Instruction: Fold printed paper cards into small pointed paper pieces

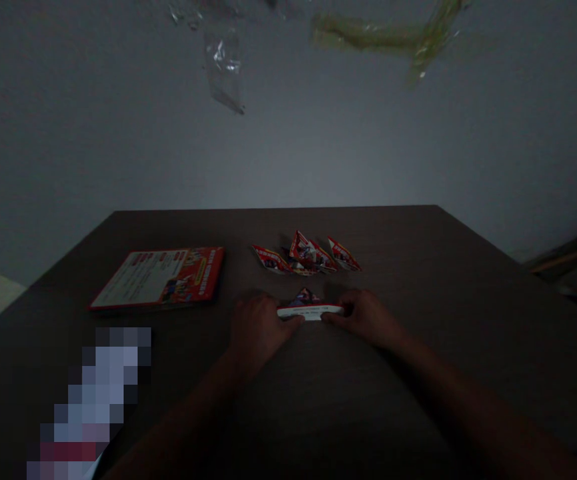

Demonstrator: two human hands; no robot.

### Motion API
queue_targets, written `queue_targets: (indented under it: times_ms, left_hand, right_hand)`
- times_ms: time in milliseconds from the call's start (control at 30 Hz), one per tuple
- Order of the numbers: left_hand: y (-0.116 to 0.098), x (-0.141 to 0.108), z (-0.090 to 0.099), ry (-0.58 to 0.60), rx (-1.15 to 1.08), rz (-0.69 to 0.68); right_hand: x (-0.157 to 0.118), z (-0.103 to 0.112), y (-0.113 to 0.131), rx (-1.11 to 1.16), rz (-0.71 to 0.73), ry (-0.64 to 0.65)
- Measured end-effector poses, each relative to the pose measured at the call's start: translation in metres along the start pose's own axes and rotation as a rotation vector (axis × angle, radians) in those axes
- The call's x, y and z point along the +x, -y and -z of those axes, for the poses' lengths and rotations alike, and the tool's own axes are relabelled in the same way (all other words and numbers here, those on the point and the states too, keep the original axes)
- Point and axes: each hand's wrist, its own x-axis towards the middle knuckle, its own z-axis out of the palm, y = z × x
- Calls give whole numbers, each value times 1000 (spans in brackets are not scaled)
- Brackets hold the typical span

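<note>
A small folded paper piece (311,311), white with red edges and a dark printed peak, is held low over the table in the middle. My left hand (261,327) pinches its left end between thumb and fingers. At the right end, the fingers and thumb of my right hand (363,317) are closed on the same paper. Just beyond my hands lie several folded red printed paper pieces (308,253), pointed at their ends and partly overlapping.
A red and white printed book or pad (161,279) lies on the dark table (418,253) to the left. Nearer, at the lower left, is a pixelated bright object (98,400). Behind the table stands a wall with yellowish tape (373,35) and clear plastic (224,67).
</note>
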Motion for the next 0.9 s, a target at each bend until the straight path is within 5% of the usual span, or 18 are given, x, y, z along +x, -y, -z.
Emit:
queue_targets:
  times_ms: [900]
  left_hand:
    - [-3, 0, -11, -143, 88, -57]
  right_hand:
    - [1, -8, 10, -220, -10, -77]
